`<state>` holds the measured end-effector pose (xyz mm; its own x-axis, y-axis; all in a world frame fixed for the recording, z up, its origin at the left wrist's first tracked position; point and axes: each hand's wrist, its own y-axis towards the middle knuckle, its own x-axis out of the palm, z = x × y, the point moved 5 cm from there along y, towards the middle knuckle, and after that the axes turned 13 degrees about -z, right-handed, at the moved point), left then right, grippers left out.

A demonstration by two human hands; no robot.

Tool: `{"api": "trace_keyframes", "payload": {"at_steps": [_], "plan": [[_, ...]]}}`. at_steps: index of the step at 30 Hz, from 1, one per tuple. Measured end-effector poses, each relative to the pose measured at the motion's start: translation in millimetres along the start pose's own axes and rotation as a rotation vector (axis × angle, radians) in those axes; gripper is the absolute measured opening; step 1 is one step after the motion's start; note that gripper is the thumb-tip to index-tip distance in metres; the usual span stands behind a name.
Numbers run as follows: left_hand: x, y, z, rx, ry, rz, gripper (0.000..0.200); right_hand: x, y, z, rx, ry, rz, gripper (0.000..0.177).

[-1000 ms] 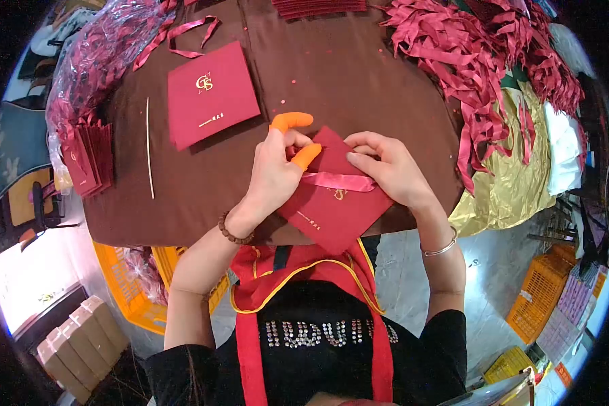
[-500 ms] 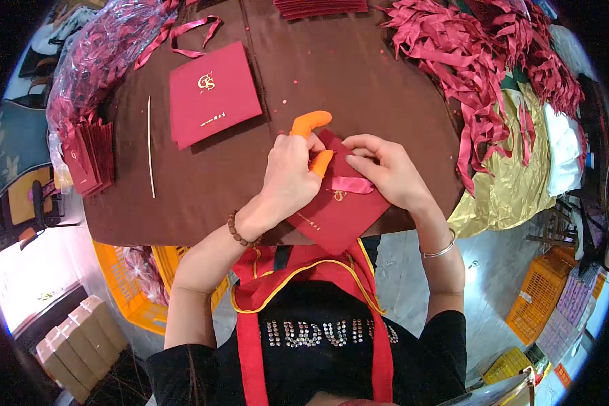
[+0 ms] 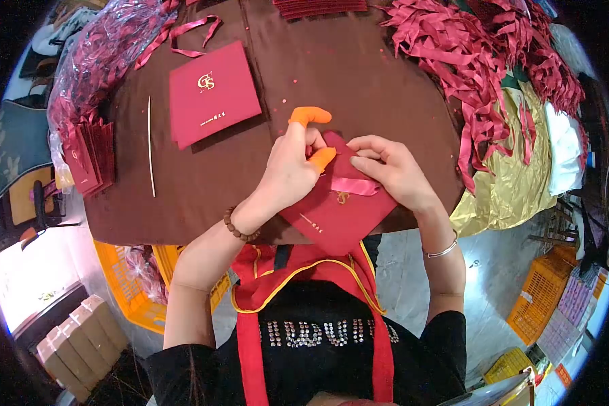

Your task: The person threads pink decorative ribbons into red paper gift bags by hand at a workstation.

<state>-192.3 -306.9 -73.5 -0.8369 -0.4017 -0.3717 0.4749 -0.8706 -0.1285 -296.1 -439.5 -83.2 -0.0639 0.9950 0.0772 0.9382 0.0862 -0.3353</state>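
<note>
A dark red cloth pouch (image 3: 331, 216) with a gold logo lies at the near edge of the brown table (image 3: 358, 74). My left hand (image 3: 291, 166), with orange finger cots on thumb and forefinger, grips the pouch's top edge. My right hand (image 3: 392, 169) pinches a pink satin ribbon (image 3: 354, 185) that runs across the pouch's mouth. Both hands meet at the pouch's upper corner.
Another red pouch (image 3: 212, 91) lies flat at the far left, beside a long thin needle (image 3: 149, 145). A stack of pouches (image 3: 88, 155) sits at the left edge. A heap of red ribbons (image 3: 480, 61) fills the far right, over gold cloth (image 3: 514, 183). Orange crates (image 3: 132, 291) stand below.
The ribbon showing across the pouch has grown shorter. My left hand has shifted slightly right and up, and the pouch has slid a little toward the table's edge.
</note>
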Motion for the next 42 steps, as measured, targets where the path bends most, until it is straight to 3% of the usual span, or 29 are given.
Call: {"api": "trace_keyframes", "payload": {"at_steps": [1, 5, 7, 11, 13, 17, 20, 25, 32, 35, 37, 38, 40, 42], "plan": [[1.4, 0.6, -1.2, -0.007, -0.126, -0.03, 0.041, 0.4, -0.6, -0.4, 0.01, 0.081, -0.024, 0.025], [4.0, -2.1, 0.1, 0.001, -0.141, -0.002, 0.041, -1.4, 0.0, -0.5, 0.036, 0.094, -0.03, 0.025], [2.1, -2.9, 11.1, -0.023, 0.067, -0.027, 0.044, -1.3, 1.3, -0.6, 0.025, 0.105, -0.04, 0.024], [0.8, -3.6, 8.3, 0.023, 0.079, -0.024, 0.046, -0.5, 1.5, -0.5, 0.019, 0.11, -0.017, 0.024], [1.7, -4.3, 0.0, 0.037, -0.124, -0.015, 0.045, -0.4, 2.3, -0.1, 0.011, 0.121, -0.028, 0.023], [3.6, -5.0, -3.2, 0.017, -0.182, -0.004, 0.044, -0.4, 2.8, -3.0, 0.021, 0.097, -0.035, 0.023], [4.2, -3.8, 4.8, 0.007, -0.165, -0.007, 0.034, -0.3, 3.1, -1.1, 0.017, 0.103, -0.04, 0.024], [4.0, -5.6, 9.8, -0.001, 0.079, 0.05, 0.033, 0.5, 1.4, -3.6, 0.016, 0.042, -0.028, 0.024], [2.6, -5.2, 7.7, -0.073, 0.061, 0.018, 0.026, 1.6, 1.5, -3.1, -0.008, 0.018, -0.017, 0.024], [6.9, -3.4, 19.6, -0.118, 0.28, -0.03, 0.015, 1.1, 0.3, -4.4, -0.016, 0.0, -0.016, 0.024], [11.5, -6.5, 41.0, 0.258, 0.503, 0.142, 0.005, 0.8, 0.1, -5.0, -0.033, 0.019, -0.001, 0.024], [12.6, -7.4, 37.6, 0.257, 0.503, 0.142, 0.005, 1.1, 0.6, -4.8, -0.033, 0.019, -0.001, 0.024], [21.5, -12.1, 39.1, 0.422, 0.789, 0.139, 0.01, 0.6, 1.2, -3.9, -0.031, 0.029, 0.009, 0.023], [20.6, -10.5, 35.2, 0.383, 0.743, 0.145, 0.017, -0.1, -0.6, -4.3, -0.018, 0.054, 0.001, 0.023]]}}
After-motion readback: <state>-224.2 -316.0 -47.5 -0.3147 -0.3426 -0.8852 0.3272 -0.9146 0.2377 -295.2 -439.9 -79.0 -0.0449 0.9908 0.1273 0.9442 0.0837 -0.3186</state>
